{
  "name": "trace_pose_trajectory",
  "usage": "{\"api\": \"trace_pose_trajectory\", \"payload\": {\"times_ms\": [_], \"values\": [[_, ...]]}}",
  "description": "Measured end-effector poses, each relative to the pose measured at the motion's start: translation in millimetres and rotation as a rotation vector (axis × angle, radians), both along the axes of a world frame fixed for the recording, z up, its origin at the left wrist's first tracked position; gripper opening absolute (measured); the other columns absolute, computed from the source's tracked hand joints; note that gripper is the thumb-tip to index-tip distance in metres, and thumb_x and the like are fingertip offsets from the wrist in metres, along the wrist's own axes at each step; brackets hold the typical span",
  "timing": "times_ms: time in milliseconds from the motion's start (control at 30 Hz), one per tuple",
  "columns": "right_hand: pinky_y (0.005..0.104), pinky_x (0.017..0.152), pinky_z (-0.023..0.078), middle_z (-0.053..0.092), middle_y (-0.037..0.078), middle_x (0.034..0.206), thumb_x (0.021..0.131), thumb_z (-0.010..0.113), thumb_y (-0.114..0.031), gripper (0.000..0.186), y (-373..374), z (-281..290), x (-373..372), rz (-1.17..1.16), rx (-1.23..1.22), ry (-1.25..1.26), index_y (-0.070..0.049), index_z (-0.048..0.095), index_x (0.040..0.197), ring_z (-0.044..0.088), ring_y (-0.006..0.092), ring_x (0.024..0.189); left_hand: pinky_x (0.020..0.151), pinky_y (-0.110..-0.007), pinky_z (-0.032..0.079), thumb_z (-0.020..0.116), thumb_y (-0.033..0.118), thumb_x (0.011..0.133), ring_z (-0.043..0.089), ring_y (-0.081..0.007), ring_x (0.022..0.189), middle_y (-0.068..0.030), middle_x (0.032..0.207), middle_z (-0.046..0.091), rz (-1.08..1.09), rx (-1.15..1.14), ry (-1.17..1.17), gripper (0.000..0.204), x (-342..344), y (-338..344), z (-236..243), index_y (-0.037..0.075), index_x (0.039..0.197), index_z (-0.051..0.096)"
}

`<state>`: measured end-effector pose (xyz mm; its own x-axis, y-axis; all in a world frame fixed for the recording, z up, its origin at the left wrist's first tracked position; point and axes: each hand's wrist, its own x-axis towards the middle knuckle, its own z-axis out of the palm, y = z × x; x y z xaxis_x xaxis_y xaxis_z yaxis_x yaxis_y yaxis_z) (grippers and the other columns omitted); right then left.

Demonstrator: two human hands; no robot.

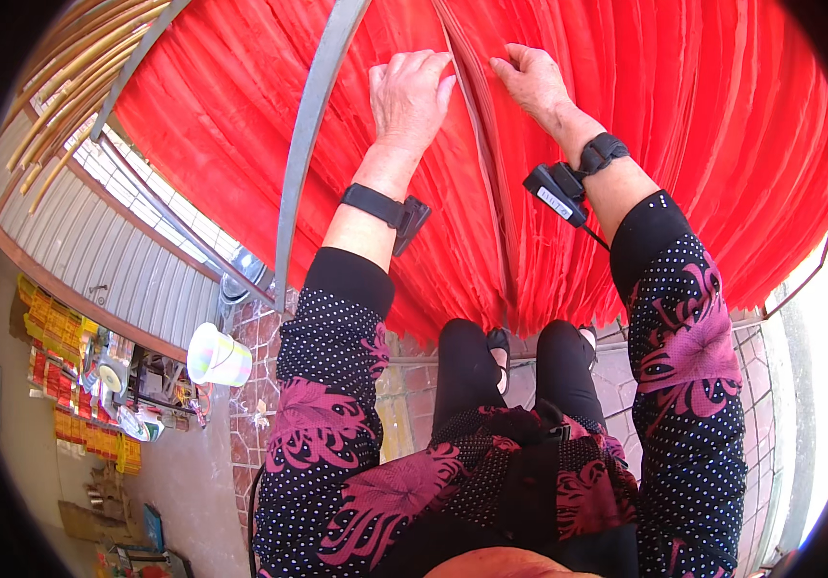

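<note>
Red sheets (626, 193) fill the upper part of my head view, packed in close folds, their ragged lower edges just in front of my knees. My left hand (408, 94) is at the folds, left of a dark gap between them, its fingers bent and close together; I cannot tell whether they pinch an edge. My right hand (534, 82) is across that gap, thumb and forefinger curved toward each other near the sheets; whether they grip anything I cannot tell either. A grey metal bar (302, 154) curves past my left forearm, in front of the sheets. To my left, a pale, pastel-tinted bucket (221, 356) is beside the slatted grey panel (130, 258); I cannot make out what it holds. Farther left, yellow and red packets (53, 323) lie among blurred small goods.
</note>
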<state>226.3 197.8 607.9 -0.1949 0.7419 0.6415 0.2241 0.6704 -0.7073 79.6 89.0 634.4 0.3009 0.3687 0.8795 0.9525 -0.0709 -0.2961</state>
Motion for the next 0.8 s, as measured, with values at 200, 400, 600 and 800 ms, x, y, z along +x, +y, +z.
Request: {"api": "trace_pose_trajectory", "payload": {"times_ms": [200, 400, 600, 800], "values": [[0.0299, 0.091, 0.045, 0.061, 0.014, 0.115, 0.087, 0.062, -0.02, 0.045, 1.1, -6.1, 4.1, 0.295, -0.214, 0.187, 0.003, 0.051, 0.124, 0.058, 0.0201, 0.106, 0.085, -0.038, 0.042, 0.067, 0.03, 0.08, 0.057, -0.0211, 0.1, -0.0039, 0.096, 0.067, -0.04, -0.062, -0.229, 0.022, 2.6, 4.1, 5.1, 0.014, 0.095, 0.07], [0.028, 0.09, 0.044, 0.06, 0.01, 0.115, 0.088, 0.061, -0.017, 0.047, -13.1, -0.7, 10.8, 0.434, -0.303, 0.139, 0.003, 0.047, 0.128, 0.056, 0.0161, 0.103, 0.085, -0.038, 0.046, 0.065, 0.032, 0.08, 0.059, -0.0252, 0.094, -0.0074, 0.093, 0.068, -0.151, -0.13, -0.424, 0.025, 12.5, 12.5, 8.3, 0.012, 0.093, 0.072], [0.0279, 0.09, 0.043, 0.058, 0.009, 0.117, 0.089, 0.06, -0.017, 0.048, -23.0, 5.3, 19.1, 0.435, -0.367, 0.161, 0.003, 0.044, 0.13, 0.054, 0.0152, 0.105, 0.087, -0.04, 0.043, 0.065, 0.024, 0.08, 0.057, -0.0249, 0.097, -0.0046, 0.094, 0.068, -0.149, -0.261, -0.535, 0.016, 15.4, 11.7, 1.6, 0.013, 0.089, 0.072], [0.0274, 0.087, 0.045, 0.06, 0.01, 0.112, 0.09, 0.057, -0.016, 0.045, -13.3, -4.0, 22.3, 0.337, -0.19, 0.182, 0.004, 0.046, 0.128, 0.056, 0.0146, 0.097, 0.072, -0.029, 0.05, 0.073, 0.005, 0.069, 0.06, -0.0182, 0.079, -0.006, 0.089, 0.064, -0.28, 0.108, -0.41, 0.017, -3.3, 2.6, -6.8, 0.007, 0.085, 0.069]]}}
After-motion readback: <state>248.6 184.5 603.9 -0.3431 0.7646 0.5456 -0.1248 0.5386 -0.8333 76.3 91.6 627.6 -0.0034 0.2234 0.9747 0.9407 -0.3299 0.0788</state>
